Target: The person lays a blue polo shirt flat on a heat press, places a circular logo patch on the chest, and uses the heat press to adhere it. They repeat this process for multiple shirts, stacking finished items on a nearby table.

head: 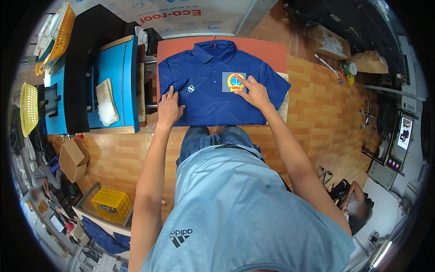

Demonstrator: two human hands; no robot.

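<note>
A navy polo shirt [204, 107] lies spread face up on a reddish-orange board [176, 44], collar away from me. On its chest at the right sits a clear film square [225, 89] with a round red, yellow and blue emblem [232, 80]. My right hand [255, 92] touches the emblem's right side with index fingertip and thumb. At the left, my left hand [170, 106] rests flat on the shirt below the sleeve, fingers somewhat apart, holding nothing. A small white logo [191, 88] is on the shirt between the hands.
A blue heat press machine [127, 85] stands close at the left, with a stained pad and pale sheets [107, 112] on it. Yellow baskets [29, 109] and a cardboard box [73, 159] are further left. A cardboard box with plastic [329, 46] lies at the upper right. Two people sit behind.
</note>
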